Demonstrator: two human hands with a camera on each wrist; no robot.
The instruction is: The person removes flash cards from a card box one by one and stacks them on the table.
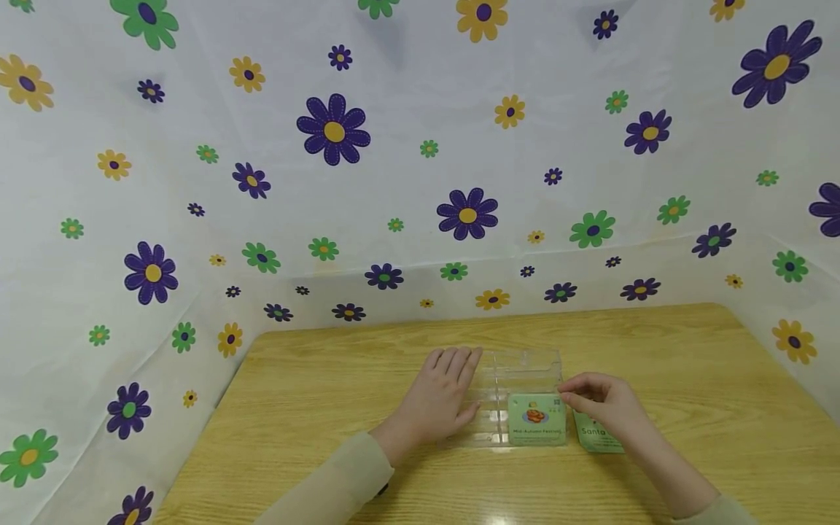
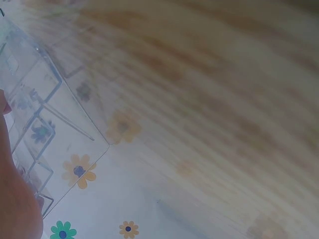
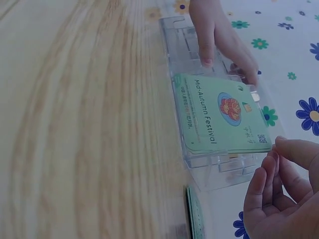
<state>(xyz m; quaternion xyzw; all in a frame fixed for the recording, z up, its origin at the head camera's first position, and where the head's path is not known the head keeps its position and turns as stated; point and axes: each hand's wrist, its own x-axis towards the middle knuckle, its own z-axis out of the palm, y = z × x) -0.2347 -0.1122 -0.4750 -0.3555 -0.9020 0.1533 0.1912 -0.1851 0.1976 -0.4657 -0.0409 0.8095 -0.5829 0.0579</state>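
A clear plastic divided box (image 1: 525,380) lies on the table. In its right-hand compartment sits a green "Mid-Autumn Festival" card (image 3: 212,112), with edges of other cards showing beneath it. My right hand (image 1: 607,405) pinches that card's upper right corner between thumb and forefinger. Across the box's left part rests my left hand (image 1: 441,394), fingers stretched toward the far edge and thumb held out to the side. Partly hidden below my right hand is a green "Santa" card (image 1: 600,437), on a small stack seen edge-on in the right wrist view.
The wooden table (image 1: 315,408) has rounded far corners. A white cloth (image 1: 407,182) printed with purple, green and yellow flowers stands around its back and sides. Clear walls (image 2: 62,94) divide the box into compartments.
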